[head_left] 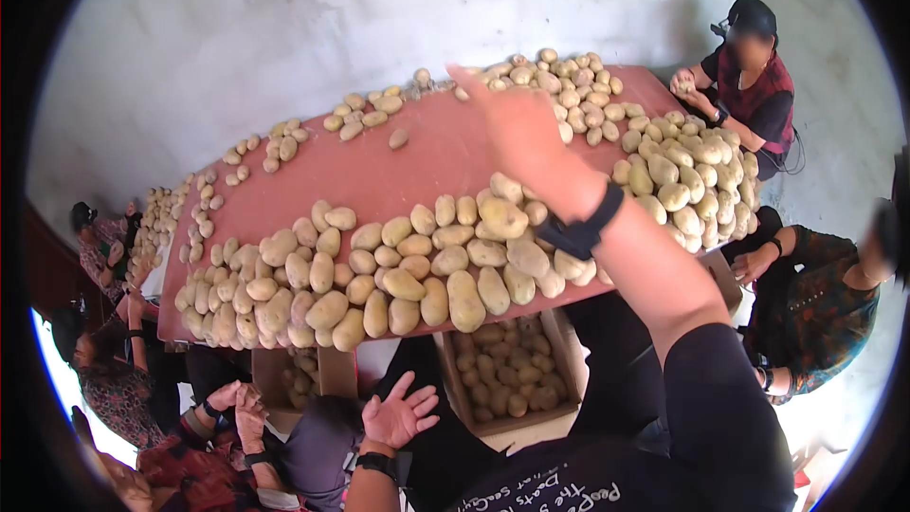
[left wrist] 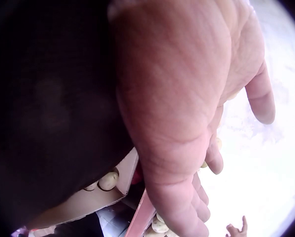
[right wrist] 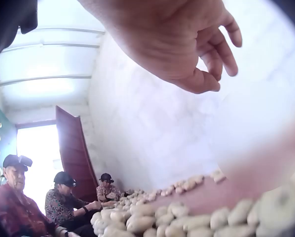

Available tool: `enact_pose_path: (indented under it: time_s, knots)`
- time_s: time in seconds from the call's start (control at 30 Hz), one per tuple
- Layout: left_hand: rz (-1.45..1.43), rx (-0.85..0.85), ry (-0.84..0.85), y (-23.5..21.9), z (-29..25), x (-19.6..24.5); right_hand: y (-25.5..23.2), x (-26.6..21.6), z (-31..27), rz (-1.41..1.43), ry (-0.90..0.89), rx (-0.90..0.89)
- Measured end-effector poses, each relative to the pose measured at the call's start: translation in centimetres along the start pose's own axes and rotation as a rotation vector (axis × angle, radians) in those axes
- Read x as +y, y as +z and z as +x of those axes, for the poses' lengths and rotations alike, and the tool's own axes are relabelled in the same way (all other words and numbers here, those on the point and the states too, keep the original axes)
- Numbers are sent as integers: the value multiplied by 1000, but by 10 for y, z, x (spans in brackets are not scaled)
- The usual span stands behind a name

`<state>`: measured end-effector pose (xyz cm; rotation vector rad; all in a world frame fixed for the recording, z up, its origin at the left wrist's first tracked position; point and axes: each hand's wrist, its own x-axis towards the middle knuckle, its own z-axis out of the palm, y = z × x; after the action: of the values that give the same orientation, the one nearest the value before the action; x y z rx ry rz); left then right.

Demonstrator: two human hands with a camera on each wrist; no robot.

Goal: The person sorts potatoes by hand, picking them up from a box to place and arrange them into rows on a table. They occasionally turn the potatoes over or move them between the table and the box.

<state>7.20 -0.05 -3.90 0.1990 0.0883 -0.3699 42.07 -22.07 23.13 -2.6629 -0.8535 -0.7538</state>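
Observation:
My right hand [head_left: 529, 137] is stretched out over the reddish table [head_left: 332, 175], above the potatoes. Nothing is held in it; in the right wrist view the fingers [right wrist: 224, 52] are spread and slightly bent in the air. Below the table's near edge, my left hand [head_left: 402, 414] is raised palm up with its fingers apart, holding nothing. It is nearest to a cardboard box [head_left: 573, 353] of potatoes between my legs. Many potatoes [head_left: 465, 301] line the near edge of the table, with a higher heap [head_left: 697, 180] at the right end.
Smaller potato groups [head_left: 365, 114] lie along the far side by the pale wall [head_left: 284, 19]. Another potato box [head_left: 338, 374] stands at the left under the edge. Other people sit at both sides, one person [head_left: 758, 85] at the far right corner with hands together.

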Motion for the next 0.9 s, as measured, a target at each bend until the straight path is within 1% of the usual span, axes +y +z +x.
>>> enact_pose_path:
  time_s: [0.07, 0.13, 0.17, 0.2, 0.23, 0.3, 0.4, 0.43, 0.5, 0.53, 0.57, 0.6, 0.63, 0.67, 0.7, 0.73, 0.77, 0.8, 0.83, 0.9]
  knots:
    - [4, 23, -1, 1, -1, 0, -27, -13, 63, 87, 43, -36]
    - [18, 43, -12, 1, -1, 1, -47, -20, 131, 9, 101, -72]
    - [20, 37, -5, 3, 3, 4, -64, -21, 150, 77, 99, -61]
    - [14, 41, 1, 3, 3, 3, -47, -10, 191, 113, 79, 105]
    - [2, 54, 8, 2, -2, 1, -49, -8, 207, 149, 109, 109]
    - [4, 44, 13, 2, 0, 2, -69, -11, 217, 204, 157, 61]
    - [30, 64, 29, 0, -5, 2, -75, -21, 199, 223, 163, -82]
    - [15, 55, 28, -2, -5, 1, -75, -29, 187, 226, 152, -161]
    - [-7, 35, 22, -3, -5, 3, -64, -49, 162, 232, 96, -385]
    - [-11, 21, 18, -3, -4, 3, -37, -56, 157, 204, -26, -488]
    - [-15, 18, 20, -2, -4, 3, 6, -69, 144, 202, -208, -491]
    - [-8, 21, 27, -1, -4, 5, 18, -81, 89, 437, -276, -498]
    - [-9, 21, 24, -1, -4, 4, 39, -82, 37, 606, -573, -375]
    - [-8, 17, 19, -2, -5, 3, 46, -95, -9, 654, -530, -679]
    - [0, 5, 20, -4, -4, 5, 53, -108, -55, 658, -451, -970]
    - [-12, 3, 22, -6, -4, 5, 54, -112, -99, 645, -546, -1113]
    - [-30, 4, 18, -5, -4, 5, 109, -109, -158, 941, -653, -1198]
    - [-40, 7, 23, -6, -8, 4, 146, -105, -235, 1046, -738, -1431]
    - [-40, -1, 17, -5, -5, 6, 179, -102, -290, 974, -391, -1798]
    - [-42, -13, 21, -6, -2, 8, 195, -94, -341, 558, -260, -2054]
